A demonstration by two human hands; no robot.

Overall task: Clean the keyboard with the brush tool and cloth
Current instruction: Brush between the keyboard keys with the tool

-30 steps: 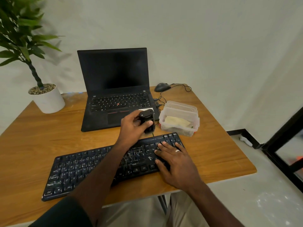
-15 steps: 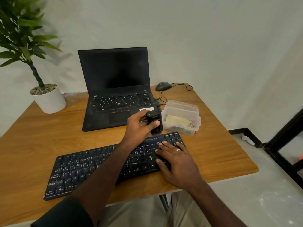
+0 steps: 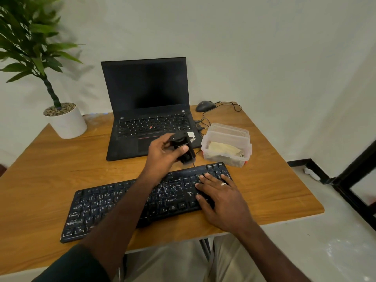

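A black keyboard [image 3: 114, 202] with dusty, smudged keys lies slanted across the front of the wooden table [image 3: 50, 165]. My left hand [image 3: 162, 153] holds a black brush tool [image 3: 184, 148] just beyond the keyboard's far edge, over the laptop's front corner, with fingers and thumb curled round it. My right hand [image 3: 221, 196] rests flat on the keyboard's right end, fingers spread over the keys. A folded beige cloth [image 3: 222, 149] lies inside a clear plastic container [image 3: 227, 159] to the right of the brush tool.
An open black laptop [image 3: 146, 110] with a dark screen stands behind the keyboard. A wired mouse [image 3: 205, 106] and its cables lie at the back right. A potted plant in a white pot [image 3: 67, 123] occupies the back left corner. The table's right edge drops to the floor.
My left hand has tilted the brush tool and carried it slightly right, staying just beyond the keyboard. My right hand stays on the keyboard's right end.
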